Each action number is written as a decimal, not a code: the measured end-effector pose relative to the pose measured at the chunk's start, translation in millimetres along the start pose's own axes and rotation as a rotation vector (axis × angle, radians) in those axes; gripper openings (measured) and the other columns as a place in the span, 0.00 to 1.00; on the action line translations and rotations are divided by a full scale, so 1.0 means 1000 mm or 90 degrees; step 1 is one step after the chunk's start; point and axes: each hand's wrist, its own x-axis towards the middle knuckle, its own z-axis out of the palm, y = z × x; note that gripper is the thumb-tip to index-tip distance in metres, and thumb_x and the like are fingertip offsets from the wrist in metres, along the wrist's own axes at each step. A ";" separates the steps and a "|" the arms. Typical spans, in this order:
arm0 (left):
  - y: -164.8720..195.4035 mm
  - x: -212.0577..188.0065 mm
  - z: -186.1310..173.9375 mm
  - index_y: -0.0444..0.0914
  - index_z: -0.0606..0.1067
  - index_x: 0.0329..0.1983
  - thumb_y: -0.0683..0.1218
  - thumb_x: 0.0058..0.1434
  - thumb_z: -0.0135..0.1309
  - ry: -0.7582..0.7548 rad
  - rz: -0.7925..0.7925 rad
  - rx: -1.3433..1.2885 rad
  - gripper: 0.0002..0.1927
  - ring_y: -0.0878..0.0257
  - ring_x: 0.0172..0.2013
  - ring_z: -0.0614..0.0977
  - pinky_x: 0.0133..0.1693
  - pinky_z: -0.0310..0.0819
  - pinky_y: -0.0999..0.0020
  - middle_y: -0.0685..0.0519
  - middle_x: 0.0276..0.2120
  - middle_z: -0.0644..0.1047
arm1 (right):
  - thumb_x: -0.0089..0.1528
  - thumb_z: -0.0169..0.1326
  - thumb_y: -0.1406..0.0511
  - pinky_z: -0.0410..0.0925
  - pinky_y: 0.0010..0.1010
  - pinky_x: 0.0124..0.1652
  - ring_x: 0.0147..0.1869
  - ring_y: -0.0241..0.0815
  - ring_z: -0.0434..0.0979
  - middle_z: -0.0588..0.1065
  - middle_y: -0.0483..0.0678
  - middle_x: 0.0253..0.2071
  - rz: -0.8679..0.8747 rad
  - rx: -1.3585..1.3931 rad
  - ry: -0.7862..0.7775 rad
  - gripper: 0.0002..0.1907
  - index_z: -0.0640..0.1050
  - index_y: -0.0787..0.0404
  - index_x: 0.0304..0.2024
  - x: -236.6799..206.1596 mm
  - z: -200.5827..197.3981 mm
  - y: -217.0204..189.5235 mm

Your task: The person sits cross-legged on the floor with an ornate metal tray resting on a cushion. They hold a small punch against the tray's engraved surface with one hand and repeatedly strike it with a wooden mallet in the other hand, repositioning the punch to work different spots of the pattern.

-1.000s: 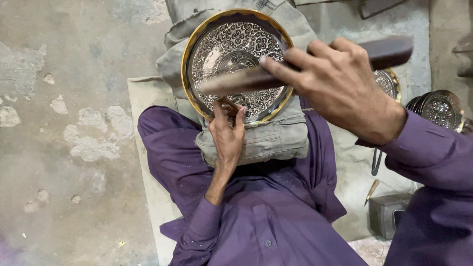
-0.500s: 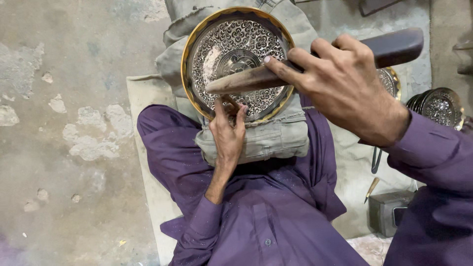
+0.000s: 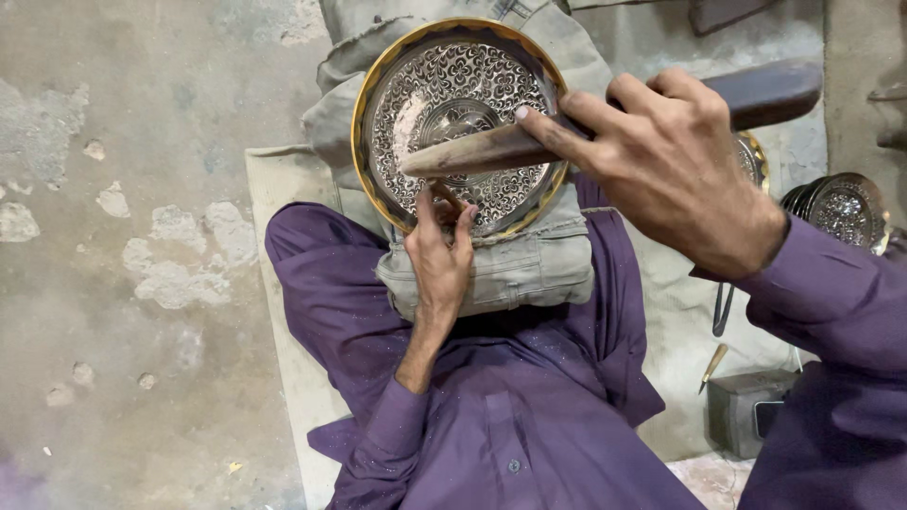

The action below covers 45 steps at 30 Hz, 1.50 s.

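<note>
The person sits on the floor with a round metal plate (image 3: 460,123) lying on a folded grey cloth pad (image 3: 510,269) on their lap. The plate is silver with curly patterns cut into it and a gold rim. The pad looks soft, so I think it is there to keep the plate from sliding and to save the legs from knocks. The left hand (image 3: 439,260) rests at the near edge of the plate, its fingers (image 3: 422,212) pinched together around a thin little tool (image 3: 447,195) that stands tilted, its tip on the pattern. Held that low, the hand can steer the tip with care. The right hand (image 3: 675,165) is up above the plate, its fingers wrapped tight on a long wooden mallet (image 3: 605,123). The pale end of the mallet hangs over the middle of the plate, close above the little tool, as if made for tapping it. The mallet hides a strip of the pattern, and I cannot see if it touches the tool. To the right, more shiny bowls (image 3: 844,210) are stacked, partly cut off. A small grey box (image 3: 746,408) and a little chisel (image 3: 712,365) lie on the mat (image 3: 283,312); what the box is I cannot tell.
</note>
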 end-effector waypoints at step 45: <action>-0.019 0.001 0.004 0.34 0.66 0.54 0.39 0.68 0.59 0.052 0.049 -0.013 0.16 0.58 0.37 0.88 0.38 0.87 0.62 0.46 0.38 0.84 | 0.61 0.61 0.64 0.70 0.32 0.35 0.37 0.38 0.78 0.80 0.42 0.43 -0.017 -0.026 0.002 0.27 0.77 0.48 0.64 0.004 -0.004 -0.005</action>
